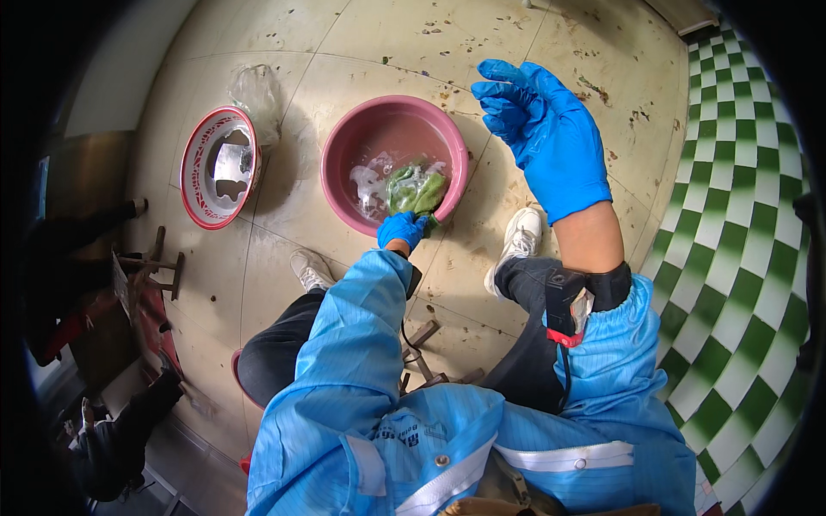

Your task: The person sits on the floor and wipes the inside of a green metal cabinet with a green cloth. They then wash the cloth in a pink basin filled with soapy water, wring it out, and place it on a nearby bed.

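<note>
My left hand [401, 229], in a blue glove, is at the near rim of a pink plastic basin [330, 161] on the floor. Its fingers close on the edge of a wet green cloth [423, 190], which lies partly in the soapy water. Raised to the right of the basin, my right hand [545, 132], also blue-gloved, has curled fingers spread a little apart and nothing visible in it. A white enamel basin [195, 164] with a red rim and pattern, holding liquid, stands left of the pink one.
A clear plastic bag [257, 97] lies beside the enamel basin. Debris is scattered over the tiled floor [400, 39]. My white shoes flank the near side of the pink basin. Green and white checkered tiles [723, 226] are at right. Another person in dark clothes [122, 426] and wooden stool legs [169, 267] appear at left.
</note>
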`<action>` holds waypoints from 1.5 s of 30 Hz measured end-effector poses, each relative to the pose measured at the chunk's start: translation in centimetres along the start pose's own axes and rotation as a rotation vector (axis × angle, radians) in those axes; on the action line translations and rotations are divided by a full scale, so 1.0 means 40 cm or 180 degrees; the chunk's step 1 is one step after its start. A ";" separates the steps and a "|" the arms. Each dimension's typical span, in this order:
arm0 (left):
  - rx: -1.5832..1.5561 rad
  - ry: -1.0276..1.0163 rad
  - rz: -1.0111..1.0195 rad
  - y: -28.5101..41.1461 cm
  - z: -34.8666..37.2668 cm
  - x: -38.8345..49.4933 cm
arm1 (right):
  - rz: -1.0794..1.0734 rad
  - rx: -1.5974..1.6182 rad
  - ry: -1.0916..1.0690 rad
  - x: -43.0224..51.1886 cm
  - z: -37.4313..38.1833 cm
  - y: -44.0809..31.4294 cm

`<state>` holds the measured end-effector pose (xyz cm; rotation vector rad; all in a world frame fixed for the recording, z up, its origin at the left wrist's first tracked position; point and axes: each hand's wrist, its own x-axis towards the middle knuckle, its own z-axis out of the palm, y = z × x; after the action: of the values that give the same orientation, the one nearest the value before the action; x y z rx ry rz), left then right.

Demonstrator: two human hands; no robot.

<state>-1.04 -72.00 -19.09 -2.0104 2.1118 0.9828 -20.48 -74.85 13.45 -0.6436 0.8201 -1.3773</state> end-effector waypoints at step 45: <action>-0.1052 0.0752 -0.0442 -0.087 0.122 0.085 | 0.0290 0.0240 -0.0281 0.034 0.019 0.080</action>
<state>-0.17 -72.42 -25.91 -2.5054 1.9847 1.1893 -18.00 -75.92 11.13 -0.5973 0.7152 -1.2822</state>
